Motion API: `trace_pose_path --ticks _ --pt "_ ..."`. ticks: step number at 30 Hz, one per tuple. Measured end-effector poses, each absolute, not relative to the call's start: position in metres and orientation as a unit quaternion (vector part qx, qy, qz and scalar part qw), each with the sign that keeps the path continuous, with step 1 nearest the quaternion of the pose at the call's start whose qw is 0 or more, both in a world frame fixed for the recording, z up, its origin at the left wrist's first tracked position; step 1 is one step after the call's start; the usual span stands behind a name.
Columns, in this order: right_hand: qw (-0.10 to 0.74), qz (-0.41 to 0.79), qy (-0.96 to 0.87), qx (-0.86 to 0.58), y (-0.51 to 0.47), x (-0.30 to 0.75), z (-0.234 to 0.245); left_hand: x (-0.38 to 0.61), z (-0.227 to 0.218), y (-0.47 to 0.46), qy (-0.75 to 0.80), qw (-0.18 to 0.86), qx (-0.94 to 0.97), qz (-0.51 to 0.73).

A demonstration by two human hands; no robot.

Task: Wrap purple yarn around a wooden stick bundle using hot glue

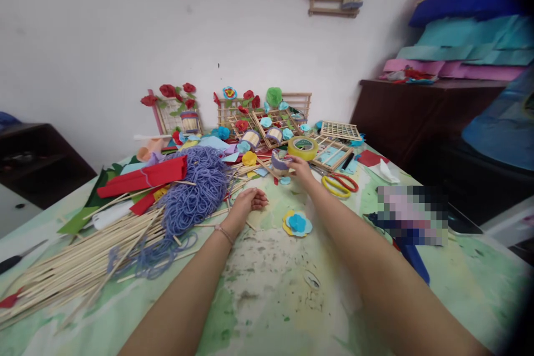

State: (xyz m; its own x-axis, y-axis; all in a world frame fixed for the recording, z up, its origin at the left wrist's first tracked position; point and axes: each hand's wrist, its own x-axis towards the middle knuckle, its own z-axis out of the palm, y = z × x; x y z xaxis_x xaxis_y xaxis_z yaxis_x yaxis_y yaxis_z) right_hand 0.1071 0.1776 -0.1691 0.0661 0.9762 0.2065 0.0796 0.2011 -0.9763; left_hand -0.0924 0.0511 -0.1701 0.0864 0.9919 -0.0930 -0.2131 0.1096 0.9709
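My right hand (297, 167) reaches forward over the table, its fingers closed on the edge of a small purple-and-white round piece (280, 163), whose exact kind I cannot make out. My left hand (251, 200) rests near the tabletop with loosely curled fingers and nothing visible in it. Between my forearms lies a layered paper flower (297, 223) in blue and yellow. A wide roll of yellow tape (303, 148) is just behind my right hand. Scissors (339, 184) with red and yellow handles lie to its right.
Purple yarn (198, 186) and thin wooden sticks (89, 258) spread across the left, beside folded red paper (144, 176). Stick frames (271, 128) with paper flowers stand against the wall. A pixelated object (413, 214) lies at the right.
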Motion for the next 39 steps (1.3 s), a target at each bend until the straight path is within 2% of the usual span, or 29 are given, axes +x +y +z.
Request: trace_pose_path --ticks 7,12,17,23,32,39 --pt "0.538 0.295 -0.496 -0.615 0.181 0.143 -0.167 -0.09 -0.169 0.051 0.457 0.59 0.44 0.5" --pt "0.492 0.273 -0.495 -0.662 0.184 0.136 -0.167 -0.087 -0.168 0.05 0.459 0.582 0.45 0.499" --pt "0.49 0.267 -0.492 -0.668 0.179 0.126 -0.16 -0.087 -0.169 0.049 0.454 0.577 0.456 0.504" --pt "0.536 0.261 -0.534 -0.6 0.143 0.106 -0.154 -0.086 -0.171 0.05 0.443 0.574 0.453 0.519" --pt "0.551 0.191 -0.72 -0.377 0.023 0.107 -0.141 -0.061 -0.146 0.018 0.361 0.609 0.467 0.53" --pt "0.545 0.21 -0.729 -0.358 -0.004 0.121 -0.149 -0.056 -0.139 0.011 0.363 0.573 0.5 0.539"
